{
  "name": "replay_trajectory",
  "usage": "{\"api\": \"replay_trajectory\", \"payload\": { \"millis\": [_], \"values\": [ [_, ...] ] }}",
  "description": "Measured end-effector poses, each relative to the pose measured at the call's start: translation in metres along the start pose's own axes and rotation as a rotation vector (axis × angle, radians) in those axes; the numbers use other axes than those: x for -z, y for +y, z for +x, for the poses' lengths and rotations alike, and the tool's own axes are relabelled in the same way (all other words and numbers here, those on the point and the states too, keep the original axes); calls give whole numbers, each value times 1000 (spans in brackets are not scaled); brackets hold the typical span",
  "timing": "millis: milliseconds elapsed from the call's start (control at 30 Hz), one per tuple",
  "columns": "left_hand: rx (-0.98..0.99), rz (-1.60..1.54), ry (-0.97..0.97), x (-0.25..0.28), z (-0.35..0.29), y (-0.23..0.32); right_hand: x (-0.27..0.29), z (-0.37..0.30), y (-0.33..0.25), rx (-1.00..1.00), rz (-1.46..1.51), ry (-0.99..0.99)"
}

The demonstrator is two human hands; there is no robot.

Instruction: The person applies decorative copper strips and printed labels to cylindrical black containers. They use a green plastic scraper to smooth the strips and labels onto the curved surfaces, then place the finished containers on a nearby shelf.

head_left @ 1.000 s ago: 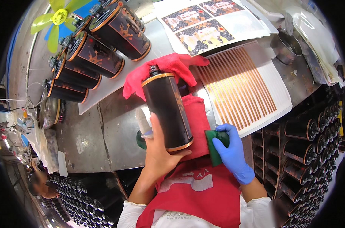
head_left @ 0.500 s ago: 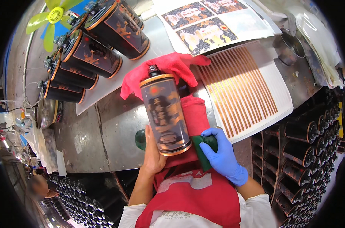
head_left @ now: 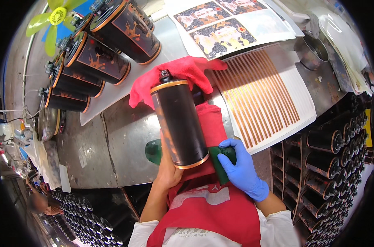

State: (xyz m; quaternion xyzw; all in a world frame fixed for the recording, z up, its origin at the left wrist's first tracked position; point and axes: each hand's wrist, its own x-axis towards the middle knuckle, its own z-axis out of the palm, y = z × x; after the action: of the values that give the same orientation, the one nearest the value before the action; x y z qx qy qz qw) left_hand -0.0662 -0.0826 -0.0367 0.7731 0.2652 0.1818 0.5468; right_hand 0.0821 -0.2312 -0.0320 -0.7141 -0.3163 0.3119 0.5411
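Observation:
A black bottle (head_left: 182,123) with copper bands at both ends stands tilted in front of me, its dark neck pointing away. My bare left hand (head_left: 169,166) is closed along its lower left side, with the fingers partly hidden behind it. At the bottle's left edge a strip of copper-coloured pattern shows; plain black faces me. My right hand (head_left: 245,175), in a blue glove, is curled around a dark green piece (head_left: 218,168), apart from the bottle; I cannot tell its exact kind. Red cloth (head_left: 209,119) lies beneath and beside the bottle.
Another red cloth (head_left: 150,82) is bunched behind the bottle. Several similar bottles (head_left: 98,59) stand at the far left near a green fan (head_left: 57,16). Sheets of copper strips (head_left: 261,99), printed sheets (head_left: 222,35) and a metal pot (head_left: 312,51) lie right. Racked bottles (head_left: 323,158) flank the table.
The bottle has turned about its long axis: its patterned label has swung to the left edge and plain black now faces me. My gloved right hand has stayed in place with the green piece.

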Motion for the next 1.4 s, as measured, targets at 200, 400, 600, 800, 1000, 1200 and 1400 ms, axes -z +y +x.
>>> {"api": "replay_trajectory", "payload": {
  "millis": [200,400,600,800,1000,1200,1400],
  "values": [
    [-345,809,145,-7,-9,29,4,-7,-41,23,77,-44],
    [-241,565,53,-8,1,26,0,2,-16,20,-60,20],
    [9,173,115,-4,-24,-6,5,9,-4,-1,-13,14],
    [-308,815,101,-5,10,42,-7,2,-46,262,-111,-145],
    [-158,220,42,-4,-5,4,-3,8,-7,30,31,-31],
    [-66,168,75,2,-19,-6,5,9,-13,2,-9,8],
    [-270,570,149,-13,-55,-10,-4,9,-10,-44,-32,-66]
  ]
}}
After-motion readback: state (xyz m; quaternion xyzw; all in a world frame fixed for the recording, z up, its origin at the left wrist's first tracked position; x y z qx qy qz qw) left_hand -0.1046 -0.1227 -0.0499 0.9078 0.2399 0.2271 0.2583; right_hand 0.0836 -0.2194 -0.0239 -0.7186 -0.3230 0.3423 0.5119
